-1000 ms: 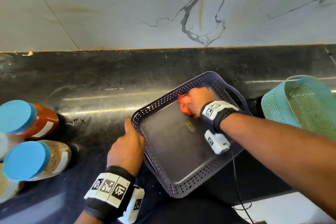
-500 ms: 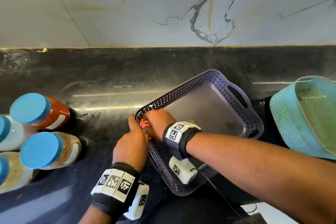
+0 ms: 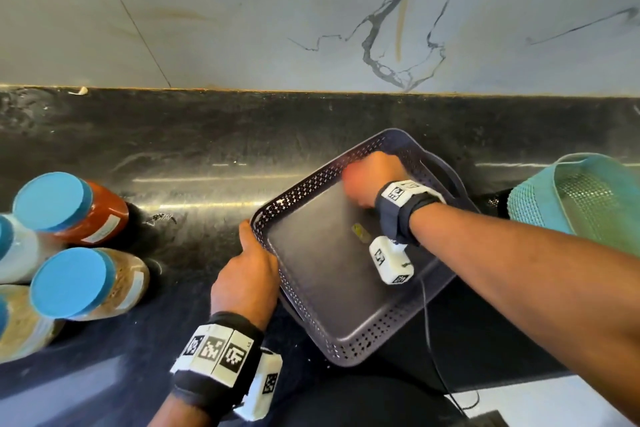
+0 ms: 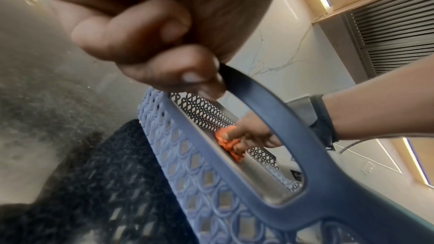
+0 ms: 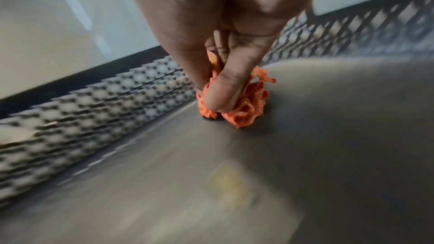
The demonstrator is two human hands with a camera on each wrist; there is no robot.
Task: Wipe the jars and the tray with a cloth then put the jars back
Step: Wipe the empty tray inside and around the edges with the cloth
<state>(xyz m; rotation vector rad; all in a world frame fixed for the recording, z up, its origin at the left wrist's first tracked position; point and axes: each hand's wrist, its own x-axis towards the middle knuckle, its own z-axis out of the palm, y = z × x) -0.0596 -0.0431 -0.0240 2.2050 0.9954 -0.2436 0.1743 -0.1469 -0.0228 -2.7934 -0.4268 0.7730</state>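
**Cloth pressed to the tray floor, jars waiting off to the left**

The grey perforated tray (image 3: 349, 295) sits on the dark worktop (image 3: 194, 149), turned at an angle to its front edge. The left hand (image 3: 247, 279) has its grip clenched on the tray's near-left handle (image 4: 277, 110): in the left wrist view the fingers (image 4: 169, 73) curl round the top of the handle loop, with the thumb lying along the rim in the head view.

The right hand (image 3: 372, 180) is inside the tray, near its far corner. Its grip is closed on a crumpled orange cloth (image 5: 237, 107), pinched between thumb and fingers and pushed down against the tray's smooth floor. The cloth lies directly under the fingertips, bunching out past them on the side away from the perforated wall. From the head camera the hand is blurred and the cloth is hidden beneath it, so how close it comes to the far wall is hard to say; the right wrist view puts the wall just beside it. A small yellowish label (image 3: 360, 231) shows on the tray floor, between the right hand and the wrist camera.

The jars (image 3: 79, 250), with blue lids, stand on the worktop well to the left of the tray, apart from both hands; one holds something red (image 3: 100, 215), another something brown. A teal mesh basket (image 3: 585, 198) lies at the right edge of the worktop.
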